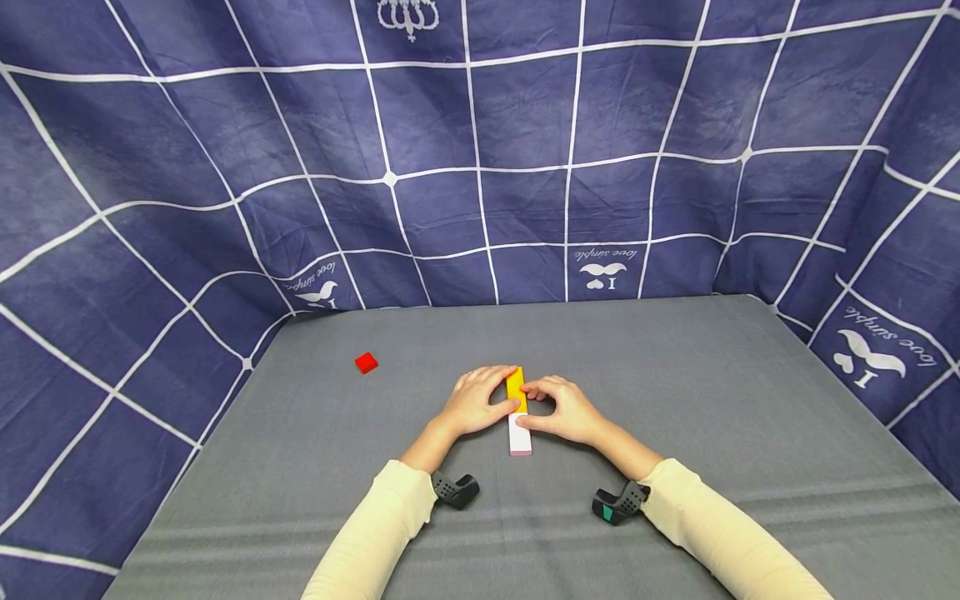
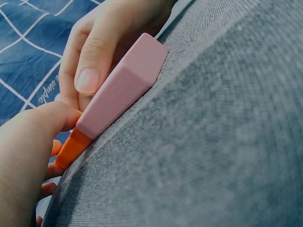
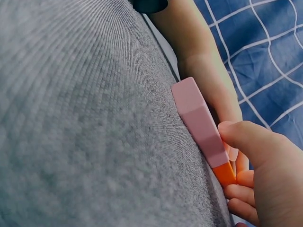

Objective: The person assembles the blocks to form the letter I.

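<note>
A yellow block (image 1: 514, 384), orange in the wrist views, lies end to end with a pale pink block (image 1: 520, 441) on the grey cloth. From the left side, my left hand (image 1: 474, 402) holds the yellow block, fingers at its far end and thumb near the joint. On the other side my right hand (image 1: 567, 413) has its thumb on the pink block and curled fingers against the yellow block's right side. Both wrist views show the pink block (image 2: 118, 90) lying flat with its near end uncovered. Fingers hide part of the orange piece (image 3: 224, 174).
A small red block (image 1: 366, 362) lies apart at the back left of the grey-covered table (image 1: 675, 367). Behind and at both sides hangs a blue curtain (image 1: 525, 200) with white grid lines. Each wrist wears a black camera mount (image 1: 621, 502).
</note>
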The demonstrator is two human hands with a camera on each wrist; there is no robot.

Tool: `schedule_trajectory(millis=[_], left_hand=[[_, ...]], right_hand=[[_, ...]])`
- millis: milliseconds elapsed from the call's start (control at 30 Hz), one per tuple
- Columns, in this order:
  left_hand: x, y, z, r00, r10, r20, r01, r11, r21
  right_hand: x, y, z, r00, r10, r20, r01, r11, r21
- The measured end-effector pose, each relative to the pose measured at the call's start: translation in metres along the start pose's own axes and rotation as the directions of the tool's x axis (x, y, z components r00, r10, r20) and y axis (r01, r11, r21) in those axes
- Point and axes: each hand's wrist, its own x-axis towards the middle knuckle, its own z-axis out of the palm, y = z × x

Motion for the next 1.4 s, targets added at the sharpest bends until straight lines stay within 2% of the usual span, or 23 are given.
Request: schedule_trajectory(millis=[567,767,933,1067,1400], left_hand=[[0.0,-0.001,0.001,1.0,-0.008,0.003,0.008,1.0,-0.005],[0.002,-0.006,-0.003,0.999,-0.014,-0.044,0.012,0.998,-0.053],[-0.001,-0.02,-0.012,0.991,-0.066,-0.115,0.056,0.995,-0.082],[-0.008,-0.036,-0.02,0.983,-0.118,-0.143,0.108,0.991,-0.08],[-0.024,-0.074,-0.049,0.951,-0.196,-0.239,0.202,0.979,-0.001]], right_hand=[[-0.002,0.004,0.003,1.0,0.026,-0.006,-0.026,0.999,0.034],[-0.001,0.005,0.004,0.999,0.033,-0.009,-0.032,0.999,0.031],[-0.001,0.004,0.005,0.999,0.038,-0.002,-0.038,0.999,0.035],[-0.002,0.003,0.005,0.999,0.046,0.003,-0.046,0.998,0.045],[-0.002,0.005,0.004,1.0,0.019,-0.018,-0.017,0.998,0.066]])
